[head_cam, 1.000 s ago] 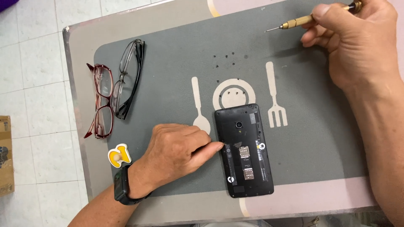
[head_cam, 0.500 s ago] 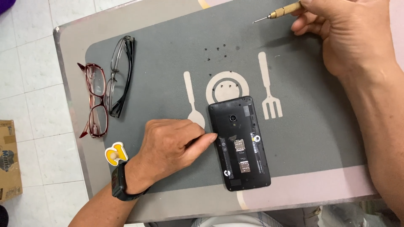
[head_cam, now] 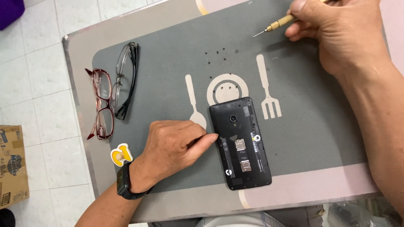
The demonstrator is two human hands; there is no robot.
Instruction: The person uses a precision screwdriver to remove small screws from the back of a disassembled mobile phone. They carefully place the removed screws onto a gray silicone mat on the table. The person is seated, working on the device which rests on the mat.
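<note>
Black phone (head_cam: 240, 143) with back cover off, lying face down near the front edge of the table (head_cam: 80, 63), on the grey placemat (head_cam: 168, 71), card slots exposed. Left hand (head_cam: 174, 147) resting on the mat just beside the phone, fingers curled together, forefinger tip touching the phone's left edge; dark watch (head_cam: 126, 185) on the wrist. Right hand (head_cam: 336, 29) up at the far right corner, fingers closed on a small brass-handled screwdriver (head_cam: 275, 24), tip pointing left above the mat. Tiny dark screws (head_cam: 216, 54) scattered toward the far edge. Two pairs of glasses, red (head_cam: 100, 103) and dark-framed (head_cam: 125, 80), along the left edge.
</note>
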